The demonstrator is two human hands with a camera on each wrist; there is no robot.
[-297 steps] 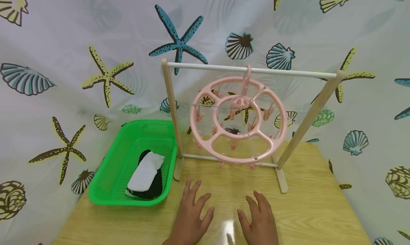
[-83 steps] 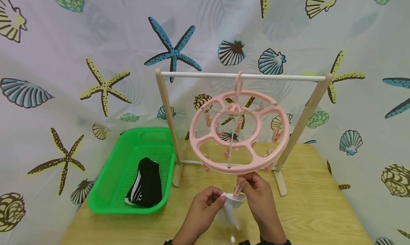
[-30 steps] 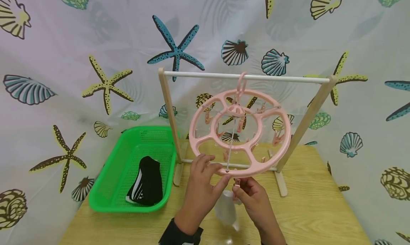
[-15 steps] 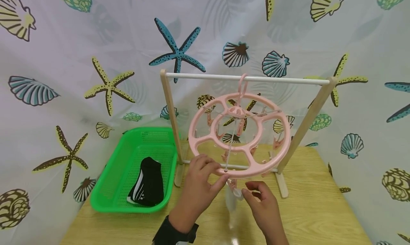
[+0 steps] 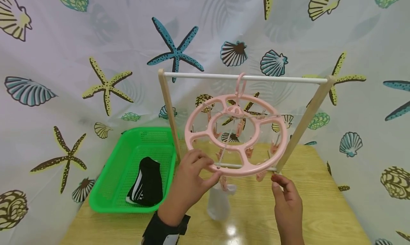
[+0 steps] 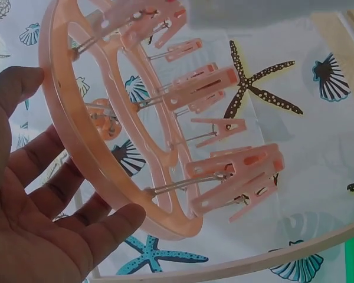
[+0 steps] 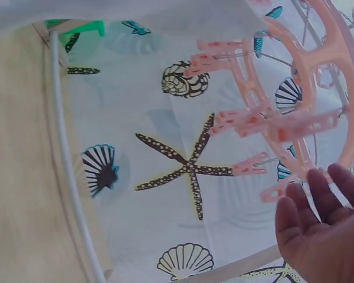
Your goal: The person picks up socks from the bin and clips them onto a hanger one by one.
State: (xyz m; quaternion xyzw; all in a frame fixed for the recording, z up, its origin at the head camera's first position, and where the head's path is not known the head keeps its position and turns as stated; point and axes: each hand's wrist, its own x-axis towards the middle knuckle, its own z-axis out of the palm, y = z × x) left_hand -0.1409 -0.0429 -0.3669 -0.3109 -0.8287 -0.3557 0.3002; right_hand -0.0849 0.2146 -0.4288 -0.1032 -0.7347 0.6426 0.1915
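White cloth hangs from a pink clip, between the hands. Left hand pinches the pink hanger above it; right hand (apparently empty) sits apart, loosely curled. Judgement: a light, steady left-hand grip should limit swinging.

Text — none legible | black cloth, green basket — white mark too small to read

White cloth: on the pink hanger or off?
On: white cloth hangs from a clothespin under the pink hanger; left hand grips the hanger, right hand is clear of the cloth.
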